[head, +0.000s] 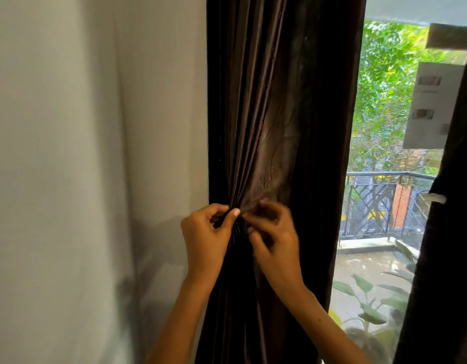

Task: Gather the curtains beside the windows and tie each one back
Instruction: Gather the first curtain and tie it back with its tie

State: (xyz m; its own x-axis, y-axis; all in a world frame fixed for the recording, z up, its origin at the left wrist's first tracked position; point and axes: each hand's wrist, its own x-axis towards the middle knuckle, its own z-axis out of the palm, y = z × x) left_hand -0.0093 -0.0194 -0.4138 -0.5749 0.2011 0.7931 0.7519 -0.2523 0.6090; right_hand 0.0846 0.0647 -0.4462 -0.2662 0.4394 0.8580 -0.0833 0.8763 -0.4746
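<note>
Two hands meet at the waist of a dark brown curtain [263,114]. The left hand [208,232] pinches a bunch of folds between thumb and curled fingers, while the right hand [273,235], blurred, has its fingers curled against the fabric just beside it; whether it grips cannot be told. This curtain hangs gathered between a pale wall [95,153] and the window [384,127], through which a balcony railing [379,203] and green trees [384,74] show.
</note>
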